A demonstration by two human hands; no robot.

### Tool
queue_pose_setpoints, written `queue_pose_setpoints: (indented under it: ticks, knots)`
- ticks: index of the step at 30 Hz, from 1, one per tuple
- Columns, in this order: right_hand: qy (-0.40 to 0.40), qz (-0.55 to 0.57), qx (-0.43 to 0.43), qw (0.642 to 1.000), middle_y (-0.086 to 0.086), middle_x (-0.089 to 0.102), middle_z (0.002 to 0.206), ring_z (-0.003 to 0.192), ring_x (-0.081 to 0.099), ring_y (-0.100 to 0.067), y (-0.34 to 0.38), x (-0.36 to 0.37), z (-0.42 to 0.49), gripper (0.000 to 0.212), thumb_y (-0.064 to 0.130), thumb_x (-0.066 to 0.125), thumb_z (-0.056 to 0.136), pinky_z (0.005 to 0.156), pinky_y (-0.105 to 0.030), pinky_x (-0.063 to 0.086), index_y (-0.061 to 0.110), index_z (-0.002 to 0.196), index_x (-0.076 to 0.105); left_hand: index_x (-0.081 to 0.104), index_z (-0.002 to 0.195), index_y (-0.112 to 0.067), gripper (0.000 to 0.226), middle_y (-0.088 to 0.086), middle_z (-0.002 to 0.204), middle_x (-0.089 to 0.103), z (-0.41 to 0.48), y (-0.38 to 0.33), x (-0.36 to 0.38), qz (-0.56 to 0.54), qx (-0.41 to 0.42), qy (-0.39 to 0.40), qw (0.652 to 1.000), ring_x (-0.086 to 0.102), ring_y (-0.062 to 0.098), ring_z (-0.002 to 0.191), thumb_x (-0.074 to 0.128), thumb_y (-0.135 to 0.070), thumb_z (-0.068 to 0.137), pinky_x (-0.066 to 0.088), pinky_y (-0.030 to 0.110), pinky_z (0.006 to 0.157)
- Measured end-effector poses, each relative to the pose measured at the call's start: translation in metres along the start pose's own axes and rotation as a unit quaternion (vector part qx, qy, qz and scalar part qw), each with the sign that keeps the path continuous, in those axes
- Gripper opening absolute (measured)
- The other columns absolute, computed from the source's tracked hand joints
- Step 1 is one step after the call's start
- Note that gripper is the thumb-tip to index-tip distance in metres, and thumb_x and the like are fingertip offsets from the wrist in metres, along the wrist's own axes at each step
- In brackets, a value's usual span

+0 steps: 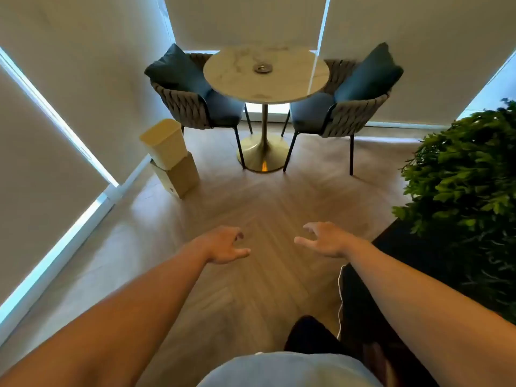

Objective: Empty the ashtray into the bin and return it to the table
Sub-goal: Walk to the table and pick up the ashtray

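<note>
A small round grey ashtray [262, 69] sits near the middle of a round marble table [231, 79] on a gold pedestal, far ahead of me. A cream bin [164, 142] with a closed lid stands on a cardboard box to the table's left, on the floor. My left hand [226, 245] and my right hand [325, 239] are stretched out in front of me over the wooden floor, well short of the table. Both are empty, with their fingers loosely spread.
Two woven chairs with blue cushions flank the table, one at the left [192, 99] and one at the right [351, 107]. A leafy green plant [463, 174] in a dark planter fills the right side. Blinds cover the windows around. Wooden floor lies between me and the table.
</note>
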State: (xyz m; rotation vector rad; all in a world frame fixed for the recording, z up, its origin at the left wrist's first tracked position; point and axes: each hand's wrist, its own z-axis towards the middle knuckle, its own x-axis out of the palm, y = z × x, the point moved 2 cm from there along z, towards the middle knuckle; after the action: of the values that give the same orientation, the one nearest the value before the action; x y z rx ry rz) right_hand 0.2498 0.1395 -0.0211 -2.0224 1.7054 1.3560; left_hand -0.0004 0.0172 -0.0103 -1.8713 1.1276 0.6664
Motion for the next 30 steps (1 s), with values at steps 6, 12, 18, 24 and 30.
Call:
queue_pose_setpoints:
  ticks: [6,12,18,24,30]
  knots:
    - [0.054,0.013,0.024,0.998,-0.008,0.033,0.162,0.147,0.034,-0.028,-0.003,0.024,0.032,0.086,0.069,0.048,0.090,0.116,-0.047,0.035,0.015,0.155,0.031,0.044,0.143,-0.015,0.066,0.008,0.142,0.053,0.025,0.014,0.005,-0.005,-0.016,0.051,0.999,0.052,0.025,0.127,0.056,-0.055,0.092,0.043,0.043,0.107]
    - [0.069,0.018,0.031,0.997,-0.010,0.033,0.162,0.149,0.031,-0.028,-0.015,0.011,0.095,0.085,0.069,0.048,0.090,0.118,-0.049,0.033,0.016,0.155,0.032,0.046,0.141,-0.015,0.065,0.009,0.139,0.055,0.086,0.030,-0.019,0.000,-0.025,0.060,0.998,0.054,0.024,0.123,0.056,-0.056,0.091,0.045,0.043,0.105]
    - [0.089,0.016,0.037,0.995,-0.010,0.033,0.162,0.147,0.035,-0.029,-0.035,-0.040,0.174,0.085,0.068,0.049,0.090,0.117,-0.047,0.034,0.015,0.155,0.032,0.045,0.142,-0.013,0.064,0.009,0.142,0.053,0.170,0.031,-0.060,-0.008,-0.035,0.083,0.996,0.053,0.025,0.125,0.055,-0.053,0.093,0.044,0.039,0.105]
    - [0.096,0.001,0.024,0.995,-0.009,0.035,0.162,0.148,0.034,-0.028,-0.045,-0.111,0.245,0.086,0.068,0.048,0.090,0.118,-0.046,0.033,0.014,0.155,0.031,0.046,0.141,-0.011,0.062,0.011,0.141,0.053,0.248,0.018,-0.118,-0.035,-0.047,0.072,0.996,0.053,0.026,0.125,0.058,-0.048,0.094,0.044,0.039,0.105]
    - [0.106,0.018,0.021,0.994,-0.010,0.032,0.163,0.148,0.033,-0.028,-0.049,-0.171,0.307,0.088,0.068,0.049,0.090,0.116,-0.043,0.034,0.013,0.155,0.030,0.046,0.142,-0.015,0.064,0.008,0.140,0.054,0.319,0.018,-0.171,-0.030,-0.046,0.076,0.996,0.054,0.024,0.123,0.057,-0.054,0.092,0.046,0.039,0.102]
